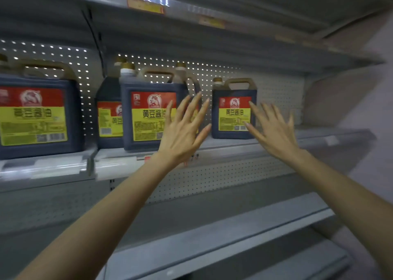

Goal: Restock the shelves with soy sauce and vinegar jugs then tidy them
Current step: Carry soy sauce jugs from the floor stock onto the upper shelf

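Observation:
Dark soy sauce jugs with red-and-yellow labels stand on the middle shelf (234,147). One small-looking jug (234,109) stands set back at the right. A larger jug (148,114) stands at the shelf front, with another jug (108,114) behind it to the left. A big jug (34,114) is at the far left. My left hand (182,128) is raised with fingers spread, in front of the gap between the front jug and the right jug. My right hand (274,128) is spread open just right of the right jug, fingertips over its label. Neither hand holds anything.
An upper shelf (191,18) with yellow price tags overhangs the jugs. A perforated back panel (276,92) is bare to the right of the jugs. A lower shelf (234,226) runs below my forearms. A plain wall (372,109) closes the right side.

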Demonstrator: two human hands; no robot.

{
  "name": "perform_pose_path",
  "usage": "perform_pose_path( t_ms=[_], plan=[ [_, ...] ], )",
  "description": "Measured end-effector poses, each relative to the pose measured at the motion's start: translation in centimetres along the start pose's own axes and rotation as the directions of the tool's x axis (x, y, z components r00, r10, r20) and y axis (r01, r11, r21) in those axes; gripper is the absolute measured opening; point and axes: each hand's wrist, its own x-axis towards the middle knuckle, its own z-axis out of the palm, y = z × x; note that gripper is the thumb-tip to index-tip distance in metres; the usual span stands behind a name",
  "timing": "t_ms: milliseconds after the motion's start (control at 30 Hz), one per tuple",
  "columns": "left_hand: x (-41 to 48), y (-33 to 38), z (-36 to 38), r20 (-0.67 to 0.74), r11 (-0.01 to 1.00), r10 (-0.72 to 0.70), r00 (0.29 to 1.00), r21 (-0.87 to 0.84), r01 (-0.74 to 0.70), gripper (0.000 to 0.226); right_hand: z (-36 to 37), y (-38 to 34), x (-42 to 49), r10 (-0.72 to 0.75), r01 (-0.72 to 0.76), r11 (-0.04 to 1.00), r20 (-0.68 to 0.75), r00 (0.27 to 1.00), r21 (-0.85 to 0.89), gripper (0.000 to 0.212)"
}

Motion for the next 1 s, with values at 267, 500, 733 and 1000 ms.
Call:
perform_pose_path(
  t_ms=[267, 500, 733, 1000],
  plan=[
    [1.1, 7.2, 4.8, 0.106, 0.992, 0.077, 0.991, -0.108, -0.066, 0.064, -4.2, 9.5, -8.0, 0.217, -0.188, 0.930, 0.057, 0.975, -0.317, 0.081],
    [3.6, 13.8, 8.4, 0.079, 0.930, 0.254, 0.964, -0.293, -0.221, 0.067, -8.8, 14.7, -14.1, 0.500, -0.388, 0.727, 0.050, 0.864, -0.567, 0.067],
    [2.0, 18.8, 11.4, 0.078, 0.813, 0.387, 0.919, -0.499, -0.300, 0.071, -12.0, 14.4, -20.8, 0.699, -0.510, 0.513, -0.009, 0.715, -0.690, 0.068],
    [-1.0, 24.4, 13.0, 0.082, 0.646, 0.487, 0.870, -0.703, -0.295, 0.081, -15.2, 9.9, -30.3, 0.876, -0.615, 0.269, -0.078, 0.477, -0.742, 0.071]
  ],
)
